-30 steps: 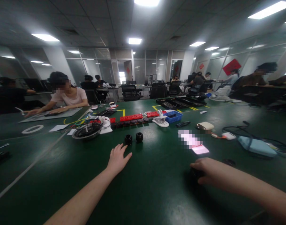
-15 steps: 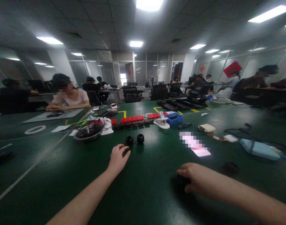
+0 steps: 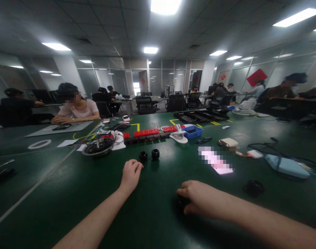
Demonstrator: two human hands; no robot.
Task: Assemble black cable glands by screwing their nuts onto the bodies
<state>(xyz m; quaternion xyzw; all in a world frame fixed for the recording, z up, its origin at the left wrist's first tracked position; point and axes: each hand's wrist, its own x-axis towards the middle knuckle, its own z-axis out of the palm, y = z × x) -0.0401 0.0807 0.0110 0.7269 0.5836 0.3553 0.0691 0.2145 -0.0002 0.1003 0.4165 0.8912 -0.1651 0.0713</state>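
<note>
My left hand (image 3: 130, 175) rests on the green table (image 3: 56, 193) with its fingers curled inward, just short of two small black round parts (image 3: 149, 155); I see nothing in it. My right hand (image 3: 195, 199) lies nearer me, fingers closed over a small black object (image 3: 182, 202) that is mostly hidden under them. Another black round part (image 3: 253, 187) lies alone to the right of that hand.
A lit phone (image 3: 220, 167) lies ahead right, beside a beige case (image 3: 227, 142) and a pale blue pouch (image 3: 285, 165) with cables. A round dish (image 3: 97, 147), red strips (image 3: 146, 132) and a blue bin (image 3: 192, 131) stand further off. People sit at the left.
My right hand has slid left along the table with the black object under it. My left hand's fingers have curled in from a spread position.
</note>
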